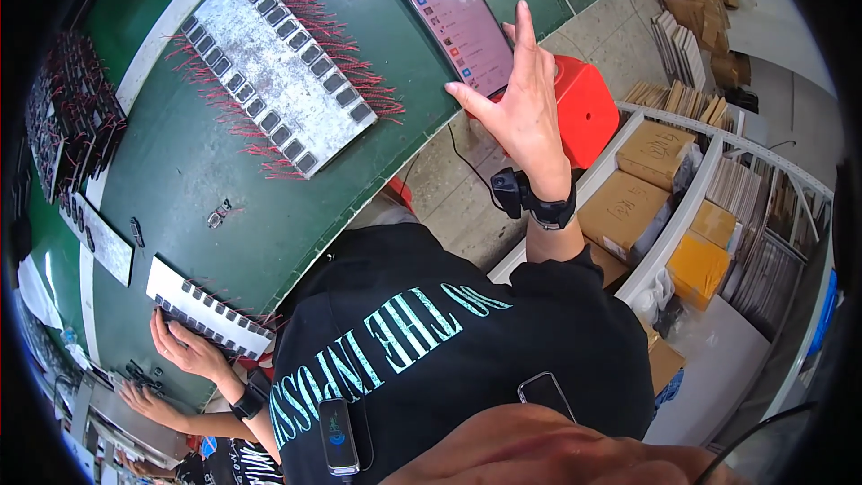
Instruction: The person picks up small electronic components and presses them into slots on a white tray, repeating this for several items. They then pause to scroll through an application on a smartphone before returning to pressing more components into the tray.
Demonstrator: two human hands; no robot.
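My right hand [530, 112] grips the lower end of a smartphone [453, 22] with a lit screen, over the table's edge. Its thumb is at one side of the phone; the index finger stretches up past the other. At lower left, my left hand [182, 350] touches the near side of a pale board [211, 310] lined with small black rectangular parts, fingers slightly apart. A larger metal plate [274, 63] lies left of the phone, with rows of black rectangular parts and thin red wires sticking out along both long sides.
One loose wired part [217, 214] lies on the green table [359, 157]. Stacked wired plates [76, 117] stand at far left. Another person's hand [148, 404] works beyond my left hand. A red stool [585, 112] and a shelf with cardboard boxes [624, 211] are at right.
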